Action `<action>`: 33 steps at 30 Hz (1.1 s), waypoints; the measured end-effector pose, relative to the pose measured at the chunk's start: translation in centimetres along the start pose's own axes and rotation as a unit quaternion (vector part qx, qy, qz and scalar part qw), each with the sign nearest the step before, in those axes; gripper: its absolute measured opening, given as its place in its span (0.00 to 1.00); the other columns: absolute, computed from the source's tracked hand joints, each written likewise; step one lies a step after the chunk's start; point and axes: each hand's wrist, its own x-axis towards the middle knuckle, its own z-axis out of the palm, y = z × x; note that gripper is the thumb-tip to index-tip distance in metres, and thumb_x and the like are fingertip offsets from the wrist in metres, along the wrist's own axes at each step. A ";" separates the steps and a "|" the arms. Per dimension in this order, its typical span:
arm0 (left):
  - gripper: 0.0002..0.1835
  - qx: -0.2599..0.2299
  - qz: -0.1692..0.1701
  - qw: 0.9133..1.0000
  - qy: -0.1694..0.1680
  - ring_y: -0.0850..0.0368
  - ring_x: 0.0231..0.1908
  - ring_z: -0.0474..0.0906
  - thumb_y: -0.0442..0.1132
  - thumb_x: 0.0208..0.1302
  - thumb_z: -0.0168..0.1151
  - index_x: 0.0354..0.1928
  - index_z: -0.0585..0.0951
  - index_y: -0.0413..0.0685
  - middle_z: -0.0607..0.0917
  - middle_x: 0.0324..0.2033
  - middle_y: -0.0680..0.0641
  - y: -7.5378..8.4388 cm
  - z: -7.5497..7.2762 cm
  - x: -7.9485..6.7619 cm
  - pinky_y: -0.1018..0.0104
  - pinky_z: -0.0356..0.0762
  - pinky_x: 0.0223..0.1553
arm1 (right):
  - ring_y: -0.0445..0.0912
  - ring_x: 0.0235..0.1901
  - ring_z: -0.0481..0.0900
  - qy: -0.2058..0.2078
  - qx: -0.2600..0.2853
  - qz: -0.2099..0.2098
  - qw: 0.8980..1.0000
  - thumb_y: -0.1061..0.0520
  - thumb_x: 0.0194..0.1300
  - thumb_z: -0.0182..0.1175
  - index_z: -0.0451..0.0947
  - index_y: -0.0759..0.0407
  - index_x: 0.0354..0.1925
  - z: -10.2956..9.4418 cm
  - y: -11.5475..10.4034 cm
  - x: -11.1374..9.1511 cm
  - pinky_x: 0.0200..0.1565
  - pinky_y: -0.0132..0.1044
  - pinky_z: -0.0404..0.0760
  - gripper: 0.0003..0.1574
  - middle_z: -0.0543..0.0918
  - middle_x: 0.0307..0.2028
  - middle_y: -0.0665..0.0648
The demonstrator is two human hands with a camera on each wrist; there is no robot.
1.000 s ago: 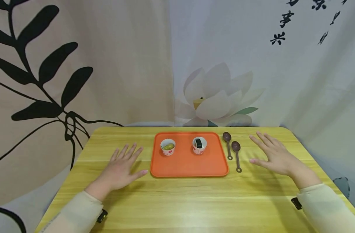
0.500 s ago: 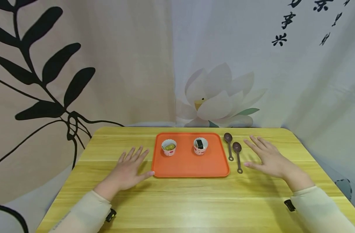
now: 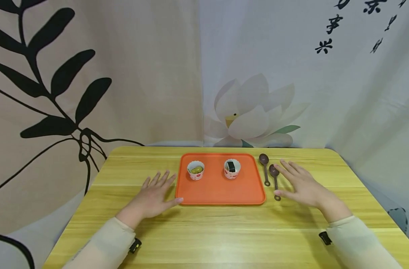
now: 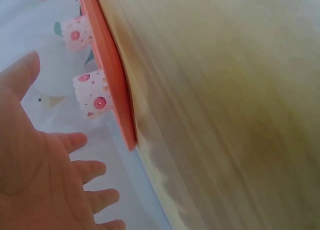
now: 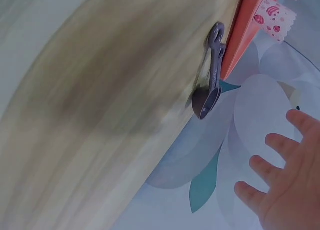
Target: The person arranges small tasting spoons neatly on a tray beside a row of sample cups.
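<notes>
An orange tray [image 3: 221,194] lies on the table and bears two patterned paper cups. The left cup [image 3: 196,175] contains something green; the right cup [image 3: 231,173] has a black-and-white piece in it. Two brown spoons lie to the right of the tray, a farther spoon [image 3: 264,160] and a nearer spoon [image 3: 274,171]. My left hand [image 3: 152,200] hovers with spread fingers at the tray's left edge, its thumb by the front left corner. Fingers spread, my right hand [image 3: 302,188] is over the table just right of the nearer spoon. Both hands hold nothing.
The yellow wood-grain table [image 3: 224,231] extends toward me in front of the tray. Behind it hangs a curtain [image 3: 157,74] printed with leaves, a lotus and black characters. A black curved strip [image 3: 16,244] shows at the lower left.
Both hands have moved inward, the left one rightward to the tray's corner and the right one leftward to the nearer spoon. The tray, cups and spoons stay put on the table.
</notes>
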 end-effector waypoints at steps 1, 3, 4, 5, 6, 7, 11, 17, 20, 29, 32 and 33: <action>0.50 -0.003 -0.002 1.000 -0.003 0.33 0.76 0.41 0.75 0.66 0.47 0.80 0.54 0.52 0.49 0.78 0.41 0.0 0.0 0.1 0.32 0.38 0.71 | 0.69 0.74 0.48 -0.001 0.002 -0.001 1.000 0.31 0.66 0.60 0.54 0.54 0.78 0.1 -0.1 0.1 0.67 0.69 0.49 0.55 0.51 0.78 0.63; 0.50 -0.006 -0.004 1.000 -0.009 0.33 0.76 0.41 0.74 0.66 0.47 0.80 0.53 0.52 0.48 0.78 0.41 0.2 0.0 0.2 0.32 0.38 0.71 | 0.69 0.74 0.47 -0.004 0.004 -0.002 1.000 0.31 0.66 0.59 0.53 0.53 0.79 0.3 -0.2 0.2 0.68 0.69 0.48 0.55 0.51 0.78 0.63; 0.50 -0.008 -0.004 1.000 -0.010 0.33 0.76 0.41 0.74 0.66 0.47 0.80 0.54 0.51 0.49 0.78 0.41 0.3 -0.1 0.2 0.32 0.38 0.71 | 0.69 0.74 0.47 -0.006 0.006 -0.002 1.000 0.31 0.66 0.60 0.53 0.53 0.79 0.4 -0.3 0.3 0.68 0.69 0.48 0.55 0.51 0.78 0.63; 0.49 -0.009 -0.003 1.000 -0.011 0.32 0.76 0.41 0.73 0.67 0.48 0.79 0.54 0.50 0.49 0.78 0.41 0.4 -0.1 0.2 0.32 0.38 0.71 | 0.69 0.74 0.47 -0.007 0.006 -0.003 1.000 0.30 0.66 0.59 0.53 0.52 0.79 0.4 -0.3 0.3 0.68 0.69 0.48 0.55 0.50 0.78 0.63; 0.49 -0.010 -0.004 1.000 -0.013 0.32 0.76 0.41 0.73 0.67 0.49 0.79 0.54 0.50 0.48 0.78 0.41 0.5 -0.1 0.3 0.32 0.37 0.71 | 0.69 0.74 0.47 -0.008 0.007 -0.003 1.000 0.30 0.66 0.59 0.53 0.52 0.79 0.5 -0.4 0.4 0.68 0.69 0.48 0.55 0.50 0.78 0.63; 0.49 -0.009 -0.005 1.000 -0.015 0.32 0.76 0.41 0.72 0.67 0.49 0.79 0.54 0.50 0.48 0.78 0.41 0.5 -0.2 0.3 0.32 0.38 0.71 | 0.68 0.74 0.47 -0.009 0.007 -0.004 1.000 0.30 0.66 0.59 0.52 0.52 0.79 0.5 -0.5 0.5 0.68 0.69 0.48 0.55 0.51 0.78 0.63; 0.49 -0.006 -0.005 1.000 -0.022 0.33 0.76 0.41 0.72 0.67 0.49 0.79 0.54 0.50 0.49 0.78 0.40 0.7 -0.2 0.5 0.32 0.38 0.71 | 0.68 0.75 0.46 -0.014 0.009 -0.004 1.000 0.29 0.66 0.59 0.53 0.53 0.79 0.7 -0.8 0.8 0.68 0.69 0.48 0.55 0.51 0.78 0.62; 0.49 -0.005 -0.008 0.999 -0.031 0.32 0.76 0.42 0.73 0.67 0.48 0.79 0.54 0.50 0.51 0.78 0.40 0.7 0.1 0.9 0.32 0.38 0.71 | 0.67 0.75 0.47 -0.023 0.007 -0.006 1.000 0.28 0.66 0.58 0.54 0.52 0.79 1.2 -1.3 1.3 0.67 0.70 0.49 0.55 0.53 0.78 0.62; 0.50 -0.007 -0.010 0.999 -0.036 0.32 0.76 0.42 0.74 0.66 0.48 0.79 0.54 0.50 0.51 0.78 0.40 0.6 0.3 1.1 0.32 0.38 0.71 | 0.67 0.74 0.48 -0.027 0.002 -0.010 1.000 0.27 0.66 0.57 0.53 0.51 0.79 1.7 -1.5 1.6 0.68 0.70 0.50 0.55 0.54 0.77 0.63; 0.52 -0.019 -0.014 0.999 -0.048 0.32 0.76 0.43 0.76 0.64 0.48 0.79 0.54 0.49 0.51 0.78 0.40 0.6 0.8 1.5 0.33 0.38 0.71 | 0.66 0.75 0.49 -0.046 -0.002 -0.015 0.999 0.25 0.64 0.56 0.55 0.57 0.78 2.7 -2.1 2.0 0.68 0.67 0.51 0.58 0.56 0.76 0.64; 0.52 -0.024 -0.015 0.998 -0.051 0.33 0.76 0.42 0.74 0.65 0.50 0.79 0.53 0.48 0.51 0.78 0.40 0.7 0.9 1.7 0.33 0.37 0.71 | 0.66 0.75 0.49 -0.050 0.000 -0.018 0.999 0.25 0.64 0.56 0.56 0.59 0.77 2.9 -2.2 2.0 0.69 0.66 0.51 0.59 0.56 0.76 0.65; 0.52 -0.024 -0.016 0.998 -0.053 0.33 0.76 0.42 0.74 0.65 0.51 0.79 0.53 0.48 0.50 0.78 0.40 0.7 0.9 1.7 0.33 0.37 0.71 | 0.66 0.74 0.49 -0.051 0.002 -0.018 0.999 0.24 0.64 0.55 0.57 0.60 0.77 2.9 -2.3 2.0 0.69 0.66 0.51 0.59 0.56 0.76 0.66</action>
